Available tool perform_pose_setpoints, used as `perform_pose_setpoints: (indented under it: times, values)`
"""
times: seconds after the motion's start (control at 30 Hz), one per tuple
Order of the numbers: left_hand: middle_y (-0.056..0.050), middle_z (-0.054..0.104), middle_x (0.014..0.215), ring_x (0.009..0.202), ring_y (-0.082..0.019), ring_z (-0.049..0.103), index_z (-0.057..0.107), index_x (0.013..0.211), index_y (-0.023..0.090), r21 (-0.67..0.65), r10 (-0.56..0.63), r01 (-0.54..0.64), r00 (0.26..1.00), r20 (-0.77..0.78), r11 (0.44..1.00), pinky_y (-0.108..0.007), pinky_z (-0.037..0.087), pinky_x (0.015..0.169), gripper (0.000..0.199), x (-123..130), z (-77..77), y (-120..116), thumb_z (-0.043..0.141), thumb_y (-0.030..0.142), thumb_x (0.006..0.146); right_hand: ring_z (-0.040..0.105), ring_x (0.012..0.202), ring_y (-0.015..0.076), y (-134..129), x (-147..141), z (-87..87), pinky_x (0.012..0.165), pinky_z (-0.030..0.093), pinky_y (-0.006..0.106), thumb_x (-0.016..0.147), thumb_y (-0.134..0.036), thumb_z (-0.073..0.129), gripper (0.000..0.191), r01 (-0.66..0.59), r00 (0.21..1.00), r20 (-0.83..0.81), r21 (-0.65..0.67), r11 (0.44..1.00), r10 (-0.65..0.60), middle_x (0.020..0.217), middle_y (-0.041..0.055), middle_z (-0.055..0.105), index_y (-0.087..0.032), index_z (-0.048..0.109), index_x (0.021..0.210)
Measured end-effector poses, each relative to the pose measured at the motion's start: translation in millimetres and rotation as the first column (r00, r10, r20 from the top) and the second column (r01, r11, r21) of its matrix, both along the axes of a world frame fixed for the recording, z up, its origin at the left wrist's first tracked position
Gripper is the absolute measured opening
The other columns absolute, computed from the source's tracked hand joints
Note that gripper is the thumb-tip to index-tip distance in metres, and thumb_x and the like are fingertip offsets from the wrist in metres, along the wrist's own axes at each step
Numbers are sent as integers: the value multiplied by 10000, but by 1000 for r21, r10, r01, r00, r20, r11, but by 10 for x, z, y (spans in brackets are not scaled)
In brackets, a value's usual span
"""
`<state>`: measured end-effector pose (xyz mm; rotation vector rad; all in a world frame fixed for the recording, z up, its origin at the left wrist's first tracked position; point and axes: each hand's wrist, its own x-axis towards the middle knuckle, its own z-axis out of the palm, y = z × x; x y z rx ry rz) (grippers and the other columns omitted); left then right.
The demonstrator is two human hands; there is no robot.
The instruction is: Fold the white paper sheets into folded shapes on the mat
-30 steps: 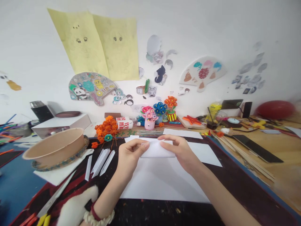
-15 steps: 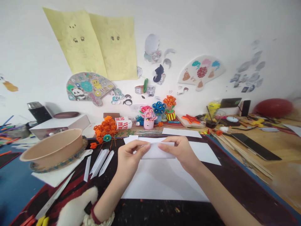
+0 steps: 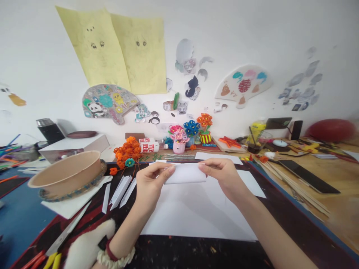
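Note:
A white piece of paper (image 3: pixel 186 174), folded or curled over, is stretched between my two hands above the mat. My left hand (image 3: pixel 153 183) pinches its left end between thumb and fingers. At the other end, my right hand (image 3: pixel 224 175) grips the paper the same way. Beneath them lies a large white sheet (image 3: pixel 193 213), partly hidden by my forearms. Left of my left hand are several narrow folded paper strips (image 3: pixel 120 192). Another white sheet (image 3: pixel 251 183) shows behind my right hand.
Scissors (image 3: pixel 66 231) and a white furry object (image 3: pixel 86 246) lie at front left. A round tan container (image 3: pixel 67 172) stands behind them. Orange craft flowers (image 3: pixel 127 151) and small flower pots (image 3: pixel 179 145) line the back. To the right are wooden sticks (image 3: pixel 297 190) and a black phone-like slab (image 3: pixel 308 175).
My hands have moved apart toward the paper's ends, uncovering more of its middle. The whole view has shifted slightly.

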<state>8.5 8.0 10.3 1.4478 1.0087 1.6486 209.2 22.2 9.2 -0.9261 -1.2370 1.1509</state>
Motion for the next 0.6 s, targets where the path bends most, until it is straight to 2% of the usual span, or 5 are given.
perform_pose_setpoints:
  times: [0.4,0.6]
  values:
    - [-22,725,753,684,-159,605,758,741,207,1,40,-40,999,-11,999,-245,462,613,82,-1,-9,17,779,242,669,495,584,129,-25,-11,29,537,425,272,622,-376,784,225,-51,998,31,-18,999,52,625,20,611,-167,729,685]
    - [-20,719,741,666,-153,591,758,734,206,1,45,-45,999,8,999,-241,458,602,80,13,1,9,778,236,663,440,543,111,6,-9,-17,436,360,244,580,-394,814,277,-74,997,-10,-31,997,74,623,16,584,-163,737,711]
